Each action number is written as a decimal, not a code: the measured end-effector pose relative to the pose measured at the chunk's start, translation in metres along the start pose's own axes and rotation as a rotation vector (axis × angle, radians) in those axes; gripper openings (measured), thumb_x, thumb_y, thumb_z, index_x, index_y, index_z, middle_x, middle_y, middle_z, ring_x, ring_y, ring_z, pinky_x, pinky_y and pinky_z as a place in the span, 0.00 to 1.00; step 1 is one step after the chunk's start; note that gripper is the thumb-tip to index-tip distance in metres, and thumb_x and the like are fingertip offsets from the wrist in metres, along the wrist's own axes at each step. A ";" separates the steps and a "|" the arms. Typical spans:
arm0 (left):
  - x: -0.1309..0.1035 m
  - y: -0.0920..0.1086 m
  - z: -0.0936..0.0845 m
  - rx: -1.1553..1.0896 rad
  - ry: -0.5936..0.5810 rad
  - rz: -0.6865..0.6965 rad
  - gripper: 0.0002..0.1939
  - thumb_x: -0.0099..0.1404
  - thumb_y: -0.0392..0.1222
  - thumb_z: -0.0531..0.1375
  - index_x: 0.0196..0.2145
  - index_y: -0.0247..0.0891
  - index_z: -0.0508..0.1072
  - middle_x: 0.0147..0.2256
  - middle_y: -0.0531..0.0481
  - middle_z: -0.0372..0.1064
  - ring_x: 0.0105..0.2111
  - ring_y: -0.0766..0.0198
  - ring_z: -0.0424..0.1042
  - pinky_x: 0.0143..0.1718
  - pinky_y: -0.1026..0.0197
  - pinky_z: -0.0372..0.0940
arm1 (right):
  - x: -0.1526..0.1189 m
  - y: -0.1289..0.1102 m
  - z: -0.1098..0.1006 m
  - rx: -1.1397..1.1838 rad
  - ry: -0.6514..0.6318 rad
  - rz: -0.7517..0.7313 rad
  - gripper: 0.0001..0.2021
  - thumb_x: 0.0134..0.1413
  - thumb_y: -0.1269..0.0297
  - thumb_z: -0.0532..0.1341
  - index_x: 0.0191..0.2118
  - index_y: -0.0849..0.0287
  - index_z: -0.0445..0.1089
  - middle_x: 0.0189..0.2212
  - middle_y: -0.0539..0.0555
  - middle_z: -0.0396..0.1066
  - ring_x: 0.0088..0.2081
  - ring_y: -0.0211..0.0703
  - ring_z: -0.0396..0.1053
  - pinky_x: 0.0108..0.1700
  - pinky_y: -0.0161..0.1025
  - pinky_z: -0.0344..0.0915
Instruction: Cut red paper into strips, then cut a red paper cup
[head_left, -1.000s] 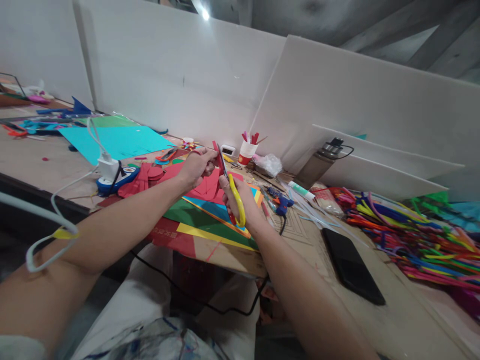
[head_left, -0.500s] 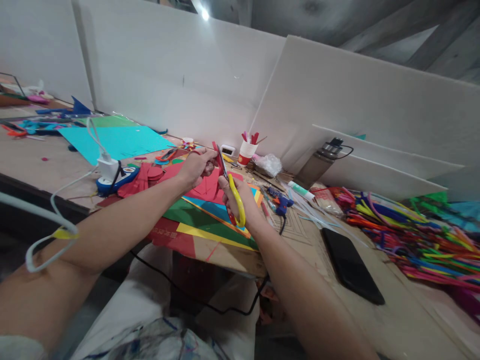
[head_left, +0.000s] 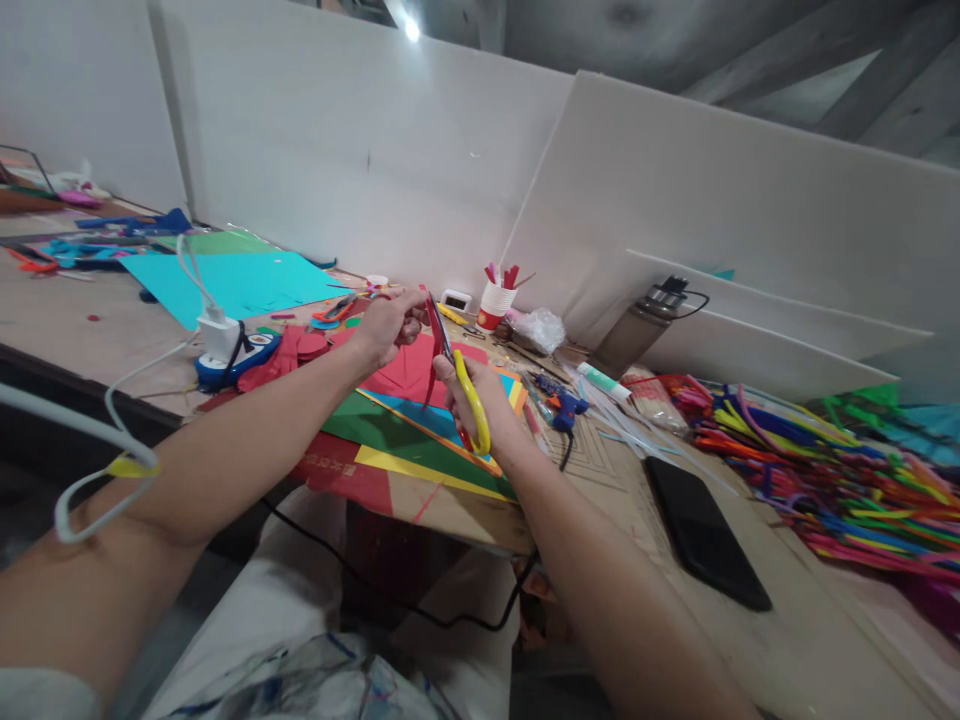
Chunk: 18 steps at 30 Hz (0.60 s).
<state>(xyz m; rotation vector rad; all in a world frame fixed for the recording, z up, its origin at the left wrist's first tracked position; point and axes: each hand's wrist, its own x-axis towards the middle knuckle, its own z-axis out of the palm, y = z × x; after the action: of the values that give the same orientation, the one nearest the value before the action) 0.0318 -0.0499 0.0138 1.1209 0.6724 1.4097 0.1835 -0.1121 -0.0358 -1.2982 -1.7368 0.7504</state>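
In the head view, my left hand is closed, its fingertips pinching the upper end of a narrow red paper strip. That strip hangs down along the scissor blades, its lower end curling just left of my right hand. My right hand grips scissors with yellow and red handles, the blades pointing up and away from me. Whether the blades are fully closed I cannot make out. Below both hands lies a red paper sheet on top of blue, green and yellow sheets.
Left are a blue power socket with a white charger and a turquoise sheet. Behind stands a paper cup of red sticks. To the right are a glue gun, a bottle, a phone and pipe cleaners.
My left hand has shifted slightly left. More of the red strip now shows, dangling below the blades. My right hand with the scissors has stayed nearly in place.
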 end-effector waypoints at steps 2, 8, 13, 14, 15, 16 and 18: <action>0.000 0.000 0.000 0.009 -0.007 0.012 0.11 0.55 0.35 0.59 0.20 0.35 0.60 0.16 0.57 0.58 0.11 0.78 0.49 0.13 0.70 0.40 | -0.001 -0.001 -0.001 -0.008 0.009 -0.019 0.24 0.54 0.38 0.55 0.34 0.58 0.69 0.17 0.49 0.64 0.20 0.35 0.64 0.24 0.30 0.58; -0.001 -0.001 0.001 0.033 -0.004 0.021 0.13 0.55 0.35 0.59 0.20 0.37 0.58 0.14 0.59 0.55 0.10 0.77 0.49 0.13 0.69 0.40 | -0.003 -0.005 -0.002 0.008 -0.001 -0.022 0.26 0.54 0.36 0.54 0.34 0.58 0.69 0.18 0.49 0.63 0.19 0.34 0.62 0.20 0.29 0.56; -0.003 -0.001 0.003 0.067 -0.011 0.044 0.12 0.56 0.35 0.59 0.20 0.37 0.59 0.14 0.59 0.56 0.10 0.77 0.49 0.13 0.69 0.40 | -0.003 -0.002 -0.001 0.026 -0.007 -0.036 0.28 0.53 0.34 0.52 0.38 0.58 0.68 0.22 0.50 0.64 0.18 0.33 0.60 0.17 0.29 0.55; -0.004 -0.001 0.004 0.073 -0.017 0.046 0.12 0.56 0.34 0.59 0.20 0.36 0.59 0.14 0.59 0.56 0.10 0.77 0.49 0.12 0.69 0.40 | -0.003 -0.002 0.000 0.032 -0.007 -0.037 0.29 0.54 0.34 0.51 0.39 0.58 0.68 0.23 0.50 0.65 0.17 0.32 0.60 0.16 0.29 0.56; -0.005 -0.001 0.005 0.076 -0.023 0.048 0.12 0.56 0.34 0.58 0.20 0.36 0.59 0.14 0.59 0.56 0.10 0.77 0.49 0.12 0.69 0.40 | -0.004 -0.001 0.000 0.033 -0.007 -0.036 0.29 0.54 0.34 0.51 0.39 0.57 0.68 0.24 0.51 0.65 0.17 0.32 0.60 0.16 0.29 0.56; -0.005 -0.002 0.005 0.077 -0.030 0.049 0.12 0.57 0.33 0.58 0.20 0.36 0.59 0.14 0.58 0.56 0.10 0.77 0.49 0.12 0.69 0.40 | -0.004 -0.001 0.000 0.031 -0.008 -0.035 0.29 0.54 0.34 0.50 0.39 0.57 0.67 0.24 0.51 0.66 0.17 0.32 0.60 0.16 0.29 0.57; -0.006 -0.002 0.006 0.075 -0.040 0.049 0.11 0.57 0.33 0.58 0.20 0.36 0.60 0.14 0.58 0.57 0.10 0.77 0.50 0.12 0.69 0.40 | -0.005 -0.001 0.000 0.017 -0.016 -0.028 0.29 0.54 0.33 0.49 0.39 0.57 0.67 0.25 0.51 0.65 0.16 0.32 0.60 0.16 0.30 0.57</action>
<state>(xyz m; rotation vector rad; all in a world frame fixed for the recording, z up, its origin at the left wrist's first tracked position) 0.0374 -0.0568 0.0125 1.2286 0.6776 1.4102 0.1837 -0.1169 -0.0357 -1.2565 -1.7543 0.7601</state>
